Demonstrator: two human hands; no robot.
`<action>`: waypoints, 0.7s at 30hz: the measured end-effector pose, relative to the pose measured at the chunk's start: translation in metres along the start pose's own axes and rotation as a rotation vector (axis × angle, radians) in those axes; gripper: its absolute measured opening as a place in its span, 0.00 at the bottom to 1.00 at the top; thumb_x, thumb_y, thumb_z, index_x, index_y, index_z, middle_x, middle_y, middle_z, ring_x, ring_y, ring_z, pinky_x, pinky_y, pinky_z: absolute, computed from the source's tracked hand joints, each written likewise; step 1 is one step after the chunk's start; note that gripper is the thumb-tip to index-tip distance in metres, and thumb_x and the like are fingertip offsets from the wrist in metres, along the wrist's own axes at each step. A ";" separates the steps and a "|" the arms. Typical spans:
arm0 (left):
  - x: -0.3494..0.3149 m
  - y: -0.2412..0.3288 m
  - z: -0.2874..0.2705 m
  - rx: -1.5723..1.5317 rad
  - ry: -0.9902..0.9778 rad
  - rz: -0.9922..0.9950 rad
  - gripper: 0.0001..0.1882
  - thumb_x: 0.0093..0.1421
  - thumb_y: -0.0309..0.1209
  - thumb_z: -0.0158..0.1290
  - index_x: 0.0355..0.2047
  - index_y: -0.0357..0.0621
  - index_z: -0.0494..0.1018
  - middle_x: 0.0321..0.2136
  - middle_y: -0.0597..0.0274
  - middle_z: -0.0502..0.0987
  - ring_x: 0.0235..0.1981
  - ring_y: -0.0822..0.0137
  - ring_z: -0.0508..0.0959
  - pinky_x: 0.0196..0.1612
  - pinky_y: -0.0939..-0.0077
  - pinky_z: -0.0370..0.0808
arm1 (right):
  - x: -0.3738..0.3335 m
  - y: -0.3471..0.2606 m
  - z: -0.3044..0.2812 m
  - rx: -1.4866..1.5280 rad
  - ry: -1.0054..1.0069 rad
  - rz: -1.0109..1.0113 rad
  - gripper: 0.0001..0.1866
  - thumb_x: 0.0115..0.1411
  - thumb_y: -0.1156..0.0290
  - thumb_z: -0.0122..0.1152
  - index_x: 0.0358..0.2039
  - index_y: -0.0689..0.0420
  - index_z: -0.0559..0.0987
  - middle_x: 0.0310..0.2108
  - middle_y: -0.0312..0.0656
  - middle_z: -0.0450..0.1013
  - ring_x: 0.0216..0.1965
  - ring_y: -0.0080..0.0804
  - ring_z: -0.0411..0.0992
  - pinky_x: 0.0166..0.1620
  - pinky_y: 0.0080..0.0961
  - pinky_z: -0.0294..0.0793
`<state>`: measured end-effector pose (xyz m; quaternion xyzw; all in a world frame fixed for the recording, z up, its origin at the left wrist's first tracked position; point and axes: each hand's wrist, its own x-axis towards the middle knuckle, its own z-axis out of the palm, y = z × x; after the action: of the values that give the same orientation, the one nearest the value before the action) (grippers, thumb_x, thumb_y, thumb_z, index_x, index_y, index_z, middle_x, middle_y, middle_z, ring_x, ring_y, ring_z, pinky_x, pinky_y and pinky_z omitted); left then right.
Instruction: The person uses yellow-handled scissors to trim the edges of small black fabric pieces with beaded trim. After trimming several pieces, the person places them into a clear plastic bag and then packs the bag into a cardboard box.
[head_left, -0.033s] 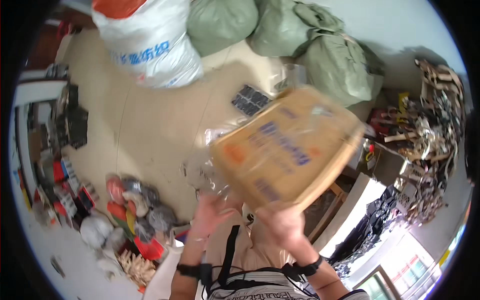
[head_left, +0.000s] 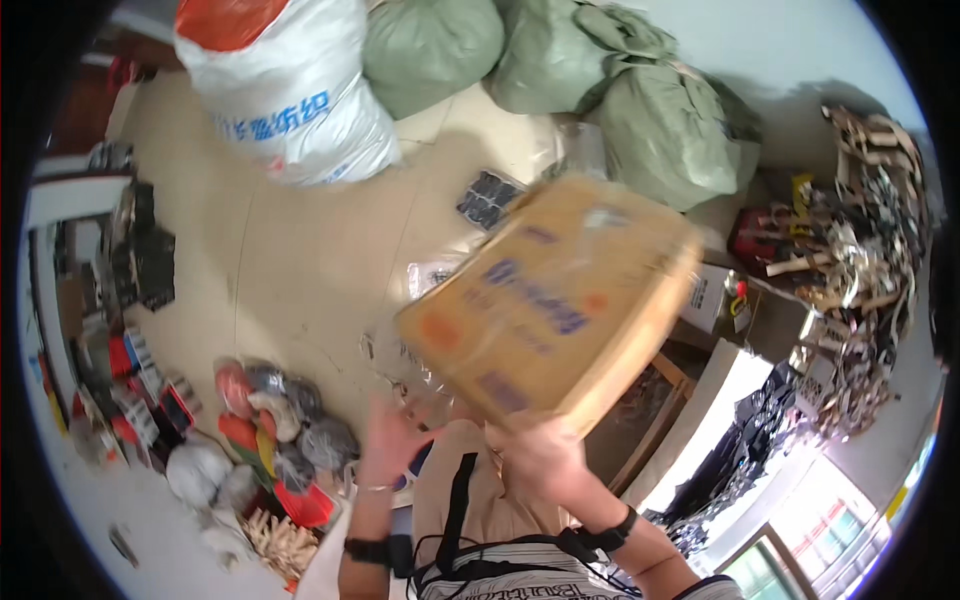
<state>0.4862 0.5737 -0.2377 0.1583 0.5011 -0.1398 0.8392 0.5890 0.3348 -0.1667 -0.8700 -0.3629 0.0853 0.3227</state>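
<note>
A large brown cardboard box [head_left: 555,300] with blue and orange print is held up and tilted in front of me. My right hand [head_left: 545,458] grips its near lower edge, the fingers partly hidden by the carton and smeared by motion. My left hand [head_left: 393,437] is off the box, to the left of its near corner, with fingers apart and nothing in it. Clear plastic wrap [head_left: 425,278] shows on the floor just left of the box. Beyond it lies a flat pack of dark pieces [head_left: 488,200].
A white woven sack [head_left: 300,110] and several green sacks [head_left: 430,50] stand along the far side. Bundles of straps [head_left: 865,290] hang at the right, above an opened carton [head_left: 770,315]. Bagged goods [head_left: 285,420] lie on the left, near red-and-white boxes [head_left: 145,375].
The box has shifted a little to the left in my right hand's grip. My left hand has moved slightly left and its fingers are more spread.
</note>
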 end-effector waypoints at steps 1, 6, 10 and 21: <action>-0.013 0.021 -0.026 -0.065 0.054 0.040 0.35 0.63 0.57 0.41 0.61 0.46 0.53 0.64 0.48 0.50 0.64 0.47 0.53 0.56 0.28 0.59 | 0.004 -0.011 0.012 0.013 -0.004 -0.132 0.17 0.46 0.73 0.57 0.39 0.57 0.78 0.36 0.39 0.71 0.40 0.36 0.71 0.42 0.30 0.71; -0.055 0.107 -0.059 0.836 0.453 0.484 0.48 0.60 0.52 0.52 0.68 0.45 0.37 0.66 0.48 0.45 0.67 0.51 0.47 0.61 0.36 0.51 | 0.027 -0.051 0.061 0.239 -0.116 -0.486 0.07 0.40 0.69 0.56 0.21 0.56 0.77 0.28 0.37 0.68 0.38 0.33 0.68 0.44 0.26 0.68; -0.064 0.176 -0.030 1.460 0.533 0.765 0.46 0.59 0.37 0.54 0.68 0.46 0.37 0.68 0.52 0.39 0.69 0.57 0.42 0.66 0.52 0.48 | 0.033 -0.087 0.077 0.326 -0.173 -0.714 0.08 0.42 0.67 0.55 0.21 0.56 0.79 0.27 0.36 0.70 0.38 0.35 0.67 0.47 0.27 0.65; -0.076 0.260 0.098 2.384 0.428 0.018 0.53 0.52 0.53 0.57 0.67 0.42 0.41 0.57 0.46 0.66 0.59 0.49 0.65 0.62 0.61 0.59 | -0.022 -0.149 0.078 0.224 -0.271 -1.168 0.06 0.43 0.65 0.59 0.19 0.50 0.83 0.26 0.33 0.75 0.38 0.32 0.69 0.44 0.27 0.65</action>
<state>0.6318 0.7769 -0.0934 0.8555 0.1854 -0.4787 0.0675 0.4579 0.4370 -0.1362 -0.4694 -0.8067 0.0418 0.3565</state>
